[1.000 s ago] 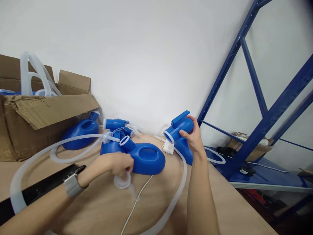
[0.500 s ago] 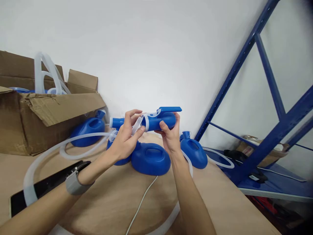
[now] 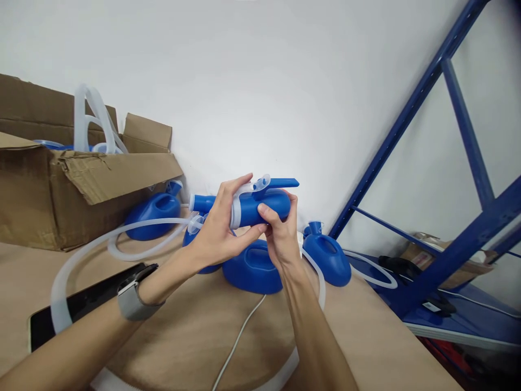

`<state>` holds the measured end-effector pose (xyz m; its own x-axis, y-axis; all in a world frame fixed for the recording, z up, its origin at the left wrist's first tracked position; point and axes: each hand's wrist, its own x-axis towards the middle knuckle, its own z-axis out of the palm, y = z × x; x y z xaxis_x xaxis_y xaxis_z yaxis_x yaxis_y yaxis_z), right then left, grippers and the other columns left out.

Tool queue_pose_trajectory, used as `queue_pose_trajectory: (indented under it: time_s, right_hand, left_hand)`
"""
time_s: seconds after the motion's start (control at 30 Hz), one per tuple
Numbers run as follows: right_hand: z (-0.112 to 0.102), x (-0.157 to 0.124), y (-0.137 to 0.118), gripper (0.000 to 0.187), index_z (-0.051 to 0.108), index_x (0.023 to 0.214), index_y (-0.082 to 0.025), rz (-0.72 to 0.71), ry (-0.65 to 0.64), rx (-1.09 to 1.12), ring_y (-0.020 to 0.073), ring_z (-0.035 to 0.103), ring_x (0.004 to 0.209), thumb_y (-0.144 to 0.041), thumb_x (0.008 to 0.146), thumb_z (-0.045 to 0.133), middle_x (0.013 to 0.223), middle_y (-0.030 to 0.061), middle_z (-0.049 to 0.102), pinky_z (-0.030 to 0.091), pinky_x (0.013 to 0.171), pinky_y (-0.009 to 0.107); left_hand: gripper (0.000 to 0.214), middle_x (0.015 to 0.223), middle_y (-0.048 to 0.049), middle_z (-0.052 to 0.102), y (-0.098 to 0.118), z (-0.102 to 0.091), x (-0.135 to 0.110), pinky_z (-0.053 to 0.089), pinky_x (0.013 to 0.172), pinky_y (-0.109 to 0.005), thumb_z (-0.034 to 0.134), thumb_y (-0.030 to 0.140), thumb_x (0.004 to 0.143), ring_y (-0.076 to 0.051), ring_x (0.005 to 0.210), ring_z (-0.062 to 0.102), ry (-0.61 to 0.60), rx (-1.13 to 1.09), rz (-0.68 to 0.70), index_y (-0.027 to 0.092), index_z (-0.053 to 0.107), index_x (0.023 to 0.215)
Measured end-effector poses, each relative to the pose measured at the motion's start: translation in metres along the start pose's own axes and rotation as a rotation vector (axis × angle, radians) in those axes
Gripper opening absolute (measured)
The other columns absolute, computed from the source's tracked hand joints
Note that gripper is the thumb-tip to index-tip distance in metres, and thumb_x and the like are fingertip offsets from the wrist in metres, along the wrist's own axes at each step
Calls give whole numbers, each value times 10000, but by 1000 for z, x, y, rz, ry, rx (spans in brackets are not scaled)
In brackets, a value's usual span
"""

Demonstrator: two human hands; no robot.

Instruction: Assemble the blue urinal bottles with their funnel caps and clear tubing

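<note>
Raised above the table is a blue plastic urinal head (image 3: pixel 264 209), a rounded cylinder with a flat blue handle and a translucent white collar and cap. My right hand (image 3: pixel 283 231) wraps its rounded right end, thumb along the near side. At the collar end, my left hand (image 3: pixel 223 222) cups the white cap with its palm, its thumb stretched underneath; the opening is hidden. Just below sits a blue urinal bottle (image 3: pixel 252 269) with a moulded grip. Another blue bottle (image 3: pixel 203 233), partly behind my left hand, has its neck pointing left.
At left stands an open cardboard box (image 3: pixel 89 201) with translucent tubes and blue parts. Blue bottles rest beside it (image 3: pixel 152 217) and at right (image 3: pixel 328 255). A clear hose (image 3: pixel 77 255) curves over a black tablet-like slab (image 3: pixel 44 326). A blue metal rack (image 3: pixel 407 117) is at right.
The white cap, which hung open at the collar with the mouth showing, now lies against the end under my left palm. My left hand has shifted right, its thumb beneath the cylinder.
</note>
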<state>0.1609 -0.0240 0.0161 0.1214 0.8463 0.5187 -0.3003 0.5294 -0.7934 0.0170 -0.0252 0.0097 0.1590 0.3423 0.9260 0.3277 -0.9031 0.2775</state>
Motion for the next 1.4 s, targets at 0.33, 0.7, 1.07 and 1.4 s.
queue_pose_trajectory:
  time_s: [0.33, 0.7, 1.07, 1.4]
  right_hand:
    - [-19, 4, -9, 462, 520, 1151, -328, 121, -192, 5, 194, 692, 937, -428, 798, 800, 1105, -26, 679, 606, 723, 301]
    - [-47, 25, 1, 775, 493, 1391, -332, 83, -209, -349, 293, 479, 1417, -815, 799, 624, 1493, 105, 524, 403, 1159, 491]
    - [-35, 13, -20, 506, 659, 1009, -231, -179, -392, -556, 215, 624, 1031, -694, 978, 459, 1036, 43, 684, 465, 973, 370]
    - [-22, 3, -13, 138, 605, 1024, -244, -227, -286, -505, 167, 588, 858, -356, 962, 555, 899, -6, 600, 475, 817, 309]
  left_hand:
    - [793, 1593, -123, 328, 6, -17, 3, 434, 1165, -548, 572, 392, 1004, -345, 1466, 381, -252, 37, 125, 375, 119, 1654]
    - [676, 1338, -104, 624, -8, -47, 16, 544, 968, -374, 653, 369, 933, -269, 1169, 645, -400, 221, 27, 240, 406, 1549]
    - [553, 1141, -80, 708, -2, -45, 14, 535, 719, -295, 636, 372, 890, -201, 814, 704, -493, 383, 140, 202, 525, 1405]
    - [534, 1047, -50, 699, 3, -44, 12, 493, 652, -264, 639, 320, 880, -154, 721, 659, -456, 332, 259, 206, 530, 1390]
